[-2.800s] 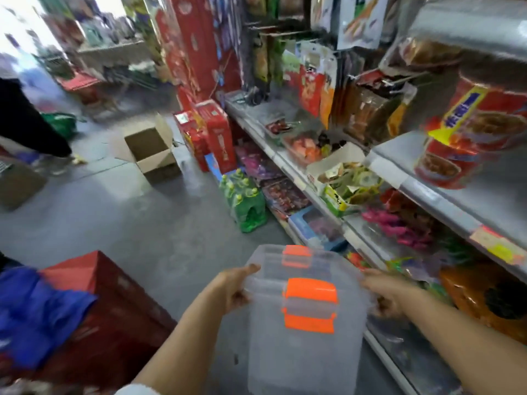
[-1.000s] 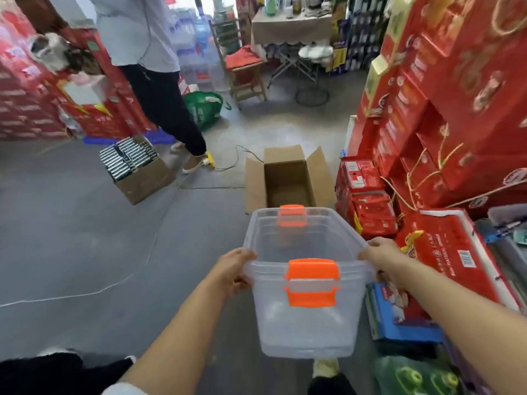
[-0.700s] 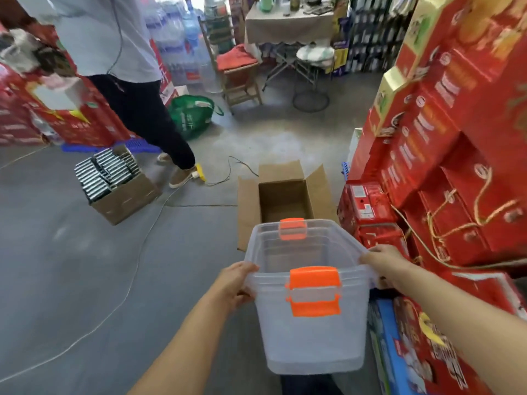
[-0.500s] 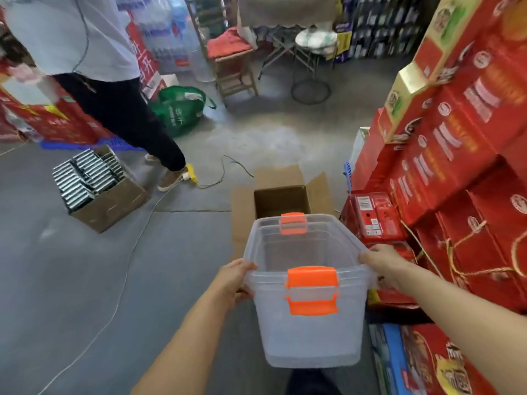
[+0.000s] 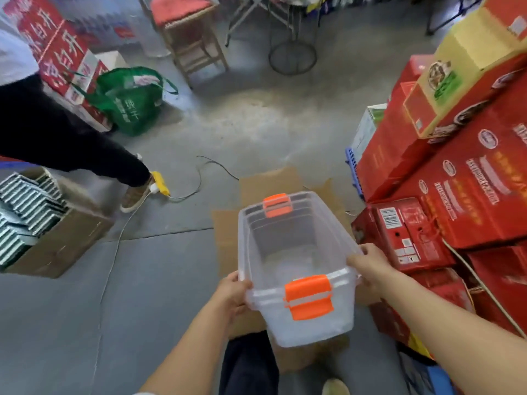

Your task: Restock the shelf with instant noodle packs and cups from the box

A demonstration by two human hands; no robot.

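Clear plastic bin (image 5: 296, 269), empty, gripped at its rim by left hand (image 5: 232, 292) and right hand (image 5: 370, 269) above the cardboard box (image 5: 228, 238), probably needs refilling next.

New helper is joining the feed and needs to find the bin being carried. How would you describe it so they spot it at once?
Start at the stack of red cartons on the right, then look left to the flattened-open cardboard box on the grey floor. Held above it by the left hand and right hand is the clear plastic bin. It is the only see-through container, empty, with orange latches at both ends.
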